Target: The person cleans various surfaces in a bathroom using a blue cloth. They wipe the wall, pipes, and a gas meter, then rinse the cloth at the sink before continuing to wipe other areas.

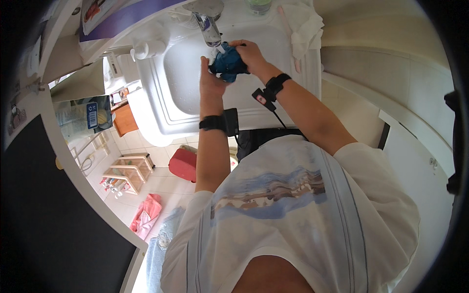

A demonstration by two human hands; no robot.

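Note:
A dark blue cloth point(228, 63), bunched and wet-looking, is held between my two hands over a white sink basin point(183, 84). Its far edge is under the spout of a chrome faucet point(209, 31), where a pale stream meets the fabric. My left hand point(212, 81) supports the cloth from the left and below, thumb pointing up. From the right, my right hand point(251, 55) grips the upper corner, its fingers curled around the fabric. Folds hide some of the fingertips. Each wrist wears a black strap with a small device.
On the sink's left rim stands a white pump bottle point(148, 49). A crumpled white cloth point(302, 27) and a pink stick-like item point(289, 38) lie on the right rim. Behind is a green-topped container point(259, 6). An open cabinet door point(62, 183) borders the left.

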